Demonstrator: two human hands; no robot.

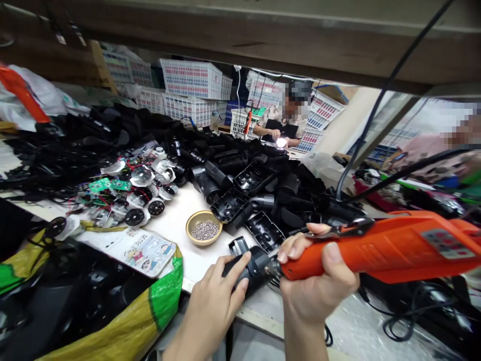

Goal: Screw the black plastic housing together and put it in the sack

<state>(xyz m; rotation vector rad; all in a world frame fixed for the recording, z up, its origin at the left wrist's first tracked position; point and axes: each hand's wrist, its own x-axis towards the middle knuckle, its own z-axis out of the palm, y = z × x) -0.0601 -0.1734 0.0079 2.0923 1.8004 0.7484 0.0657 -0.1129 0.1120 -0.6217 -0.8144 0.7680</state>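
Note:
My right hand [315, 281] is wrapped around an orange electric screwdriver [387, 248], whose tip meets a black plastic housing [253, 265] at the table's front edge. My left hand [218, 296] grips that black housing from the left, fingers closed on it. A small tan bowl of metal screws [204, 228] stands on the white tabletop [176, 220] just left of and beyond the hands.
A big heap of black plastic shells [255, 185] covers the table's middle and right. Circuit boards and round reflectors [139, 185] lie at left. A yellow-green sack [124, 321] of black parts sits at the front left. White crates [191, 80] and two other people are beyond.

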